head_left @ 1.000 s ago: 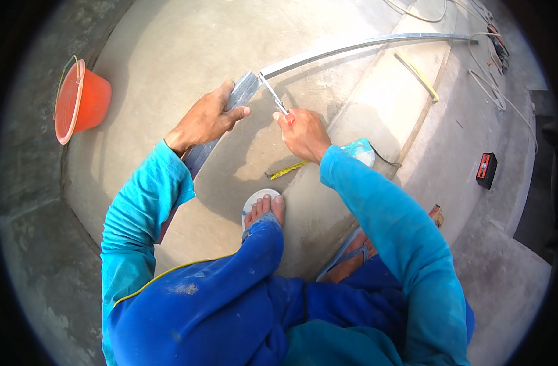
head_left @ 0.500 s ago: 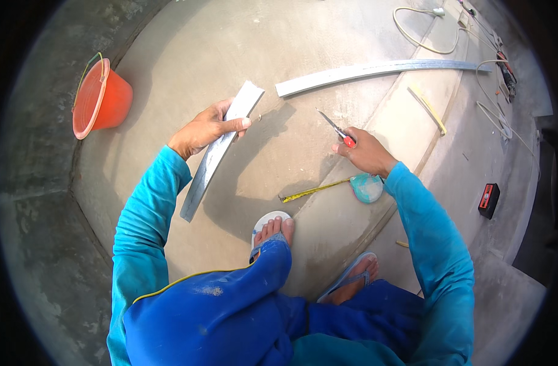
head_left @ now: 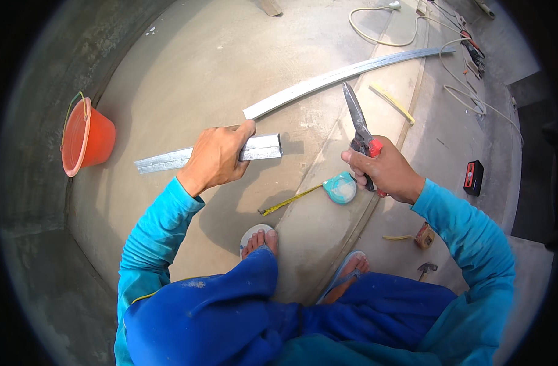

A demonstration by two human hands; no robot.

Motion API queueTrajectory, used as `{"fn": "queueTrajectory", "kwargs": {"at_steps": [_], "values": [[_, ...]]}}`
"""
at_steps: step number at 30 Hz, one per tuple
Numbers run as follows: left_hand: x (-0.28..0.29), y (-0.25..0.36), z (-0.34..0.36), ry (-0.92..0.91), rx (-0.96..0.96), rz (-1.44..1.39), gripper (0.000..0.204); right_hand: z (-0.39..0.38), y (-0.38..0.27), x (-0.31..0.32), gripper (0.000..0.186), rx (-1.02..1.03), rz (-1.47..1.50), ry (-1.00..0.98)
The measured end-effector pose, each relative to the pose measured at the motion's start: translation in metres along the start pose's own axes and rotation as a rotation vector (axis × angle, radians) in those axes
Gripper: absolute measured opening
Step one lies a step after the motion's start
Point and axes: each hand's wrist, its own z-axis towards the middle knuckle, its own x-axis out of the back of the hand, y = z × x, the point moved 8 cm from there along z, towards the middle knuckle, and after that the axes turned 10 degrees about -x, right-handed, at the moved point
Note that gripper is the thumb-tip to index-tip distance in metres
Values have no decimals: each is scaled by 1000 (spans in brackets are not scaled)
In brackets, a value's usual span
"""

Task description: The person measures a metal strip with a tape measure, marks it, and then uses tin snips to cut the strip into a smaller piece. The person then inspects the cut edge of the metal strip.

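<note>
Short silver metal channel [head_left: 262, 147]: in left hand [head_left: 218, 155], over grey concrete floor [head_left: 187, 73] | left fingers: clamped around it | right hand [head_left: 389, 171]: fingers wrapped around red-and-black-handled metal snips [head_left: 356, 110], blades pointing away | long silver metal channel [head_left: 321, 81]: on floor beyond | rounded teal tape measure [head_left: 340, 187]: near snips | orange plastic bucket [head_left: 99, 140]: far left

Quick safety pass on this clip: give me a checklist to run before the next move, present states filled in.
1. Left hand gripping the short metal channel: ok.
2. Right hand holding the snips: ok.
3. Snips clear of the left hand: ok.
4. Teal tape measure retracted: not ok, yellow tape extended.
5. Hands covered: not ok, both bare.
6. Snips' sharpness: cannot tell.
</note>
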Motion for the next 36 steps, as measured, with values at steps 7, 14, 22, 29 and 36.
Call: {"fn": "queueTrajectory", "kwargs": {"at_steps": [7, 14, 22, 29, 36], "values": [[-3, 59, 33, -64, -137, 149, 34, 23, -27, -38, 26, 274, 153, -42], [28, 65, 18, 424, -41, 348, 54, 25, -17, -25, 28, 173, 355, -58], [-36, 14, -22, 846, 496, -1423, 71, 33, -27, -24, 25, 298, 516, 48], [-44, -14, 13, 954, 501, -1852, 41, 40, -20, -56, 29, 180, 363, -59], [-62, -31, 2, 788, 576, -1890, 33, 31, 6, -19, 32, 86, 464, -48]]}}
